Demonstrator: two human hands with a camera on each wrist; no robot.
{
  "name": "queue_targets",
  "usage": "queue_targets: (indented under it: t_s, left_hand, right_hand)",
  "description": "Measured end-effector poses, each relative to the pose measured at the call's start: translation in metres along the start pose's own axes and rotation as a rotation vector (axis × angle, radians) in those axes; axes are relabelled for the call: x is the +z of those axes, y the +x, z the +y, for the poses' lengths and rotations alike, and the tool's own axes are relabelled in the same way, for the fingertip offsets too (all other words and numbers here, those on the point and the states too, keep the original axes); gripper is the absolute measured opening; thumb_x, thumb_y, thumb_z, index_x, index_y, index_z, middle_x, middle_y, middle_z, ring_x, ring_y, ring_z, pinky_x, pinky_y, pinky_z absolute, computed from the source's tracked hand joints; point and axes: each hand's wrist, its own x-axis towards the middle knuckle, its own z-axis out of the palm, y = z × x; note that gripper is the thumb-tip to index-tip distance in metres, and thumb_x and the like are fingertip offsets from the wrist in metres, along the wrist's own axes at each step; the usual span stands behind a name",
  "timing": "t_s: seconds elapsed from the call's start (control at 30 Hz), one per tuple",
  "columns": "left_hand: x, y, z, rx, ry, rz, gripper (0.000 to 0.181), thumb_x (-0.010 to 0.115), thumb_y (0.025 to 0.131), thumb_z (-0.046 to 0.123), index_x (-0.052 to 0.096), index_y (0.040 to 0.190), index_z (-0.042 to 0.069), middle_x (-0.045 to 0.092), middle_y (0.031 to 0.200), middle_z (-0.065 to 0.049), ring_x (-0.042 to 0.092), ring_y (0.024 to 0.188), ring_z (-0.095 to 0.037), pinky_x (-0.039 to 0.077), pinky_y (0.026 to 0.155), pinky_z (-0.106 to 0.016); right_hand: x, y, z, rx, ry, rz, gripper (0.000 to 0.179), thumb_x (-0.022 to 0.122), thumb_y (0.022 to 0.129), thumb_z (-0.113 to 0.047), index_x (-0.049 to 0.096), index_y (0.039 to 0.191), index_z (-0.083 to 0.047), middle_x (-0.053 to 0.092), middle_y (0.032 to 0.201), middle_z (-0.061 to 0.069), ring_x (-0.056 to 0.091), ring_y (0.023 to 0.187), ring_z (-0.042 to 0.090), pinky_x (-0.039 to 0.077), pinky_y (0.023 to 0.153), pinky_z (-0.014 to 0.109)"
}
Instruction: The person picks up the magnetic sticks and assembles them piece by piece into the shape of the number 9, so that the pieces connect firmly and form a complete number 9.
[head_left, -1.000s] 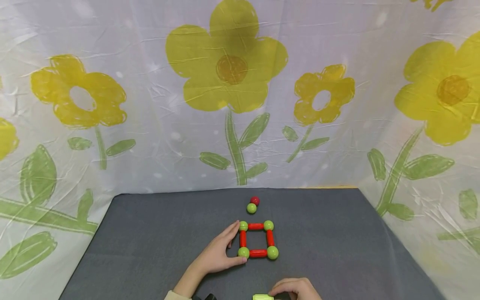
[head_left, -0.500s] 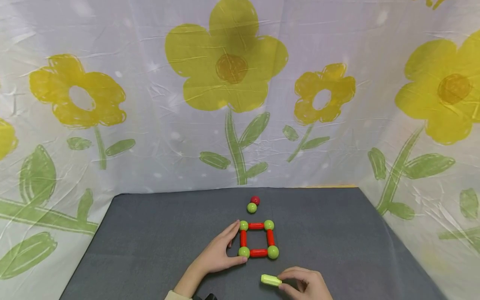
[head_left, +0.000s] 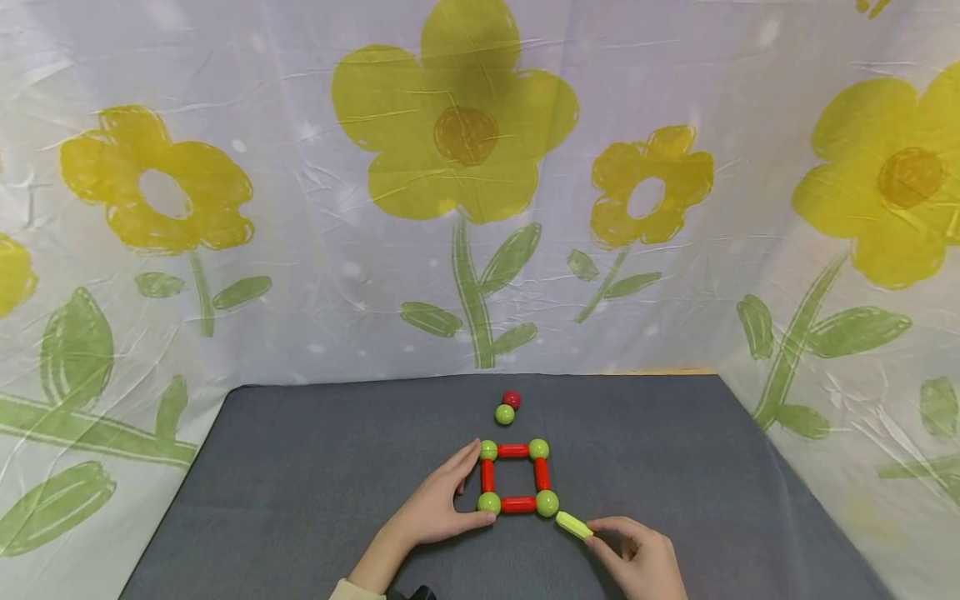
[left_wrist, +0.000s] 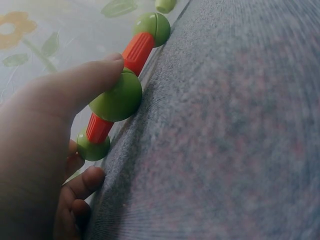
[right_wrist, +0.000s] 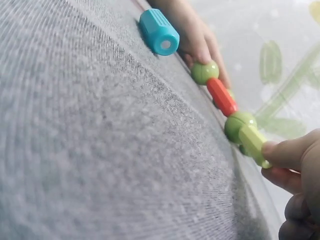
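Observation:
A square of red magnetic rods and light green balls lies flat on the dark cloth. My left hand holds its left side, thumb on the near-left ball and a fingertip at the far-left ball. My right hand pinches a yellow-green magnetic rod by one end between thumb and finger. The rod's other end is at the near-right ball; whether they touch I cannot tell.
Behind the square, a red ball and a loose green ball sit side by side. In the right wrist view a blue rod lies on the cloth near the left hand. A flower-printed curtain stands around the table.
My right hand has brought the yellow-green rod from the front edge of the view forward and right, up to the square's near-right corner. The left hand and the square stay put.

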Motion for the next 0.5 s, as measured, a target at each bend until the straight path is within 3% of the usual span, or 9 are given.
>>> queue_targets:
  t_s: [0.33, 0.5]
  left_hand:
    - [-0.0006, 0.0008, 0.0010, 0.004, -0.006, -0.004, 0.105, 0.073, 0.091, 0.068, 0.029, 0.169, 0.013, 0.027, 0.175, -0.006, 0.056, 0.133, -0.021, 0.051, 0.106, -0.044]
    - [-0.0001, 0.0005, 0.0013, -0.003, 0.009, -0.002, 0.106, 0.074, 0.090, 0.068, 0.029, 0.169, 0.013, 0.028, 0.175, -0.005, 0.057, 0.129, -0.019, 0.051, 0.105, -0.043]
  right_hand:
    - [0.0036, 0.0025, 0.0003, 0.013, -0.015, 0.007, 0.017, 0.092, 0.082, -0.014, 0.083, 0.094, -0.022, 0.049, 0.058, -0.010, 0.028, 0.043, 0.003, 0.031, 0.042, 0.023]
    - [0.0056, -0.0003, 0.0006, -0.006, 0.008, 0.013, 0.020, 0.094, 0.079, -0.012, 0.082, 0.091, -0.023, 0.046, 0.057, -0.011, 0.028, 0.044, 0.001, 0.029, 0.043, 0.021]
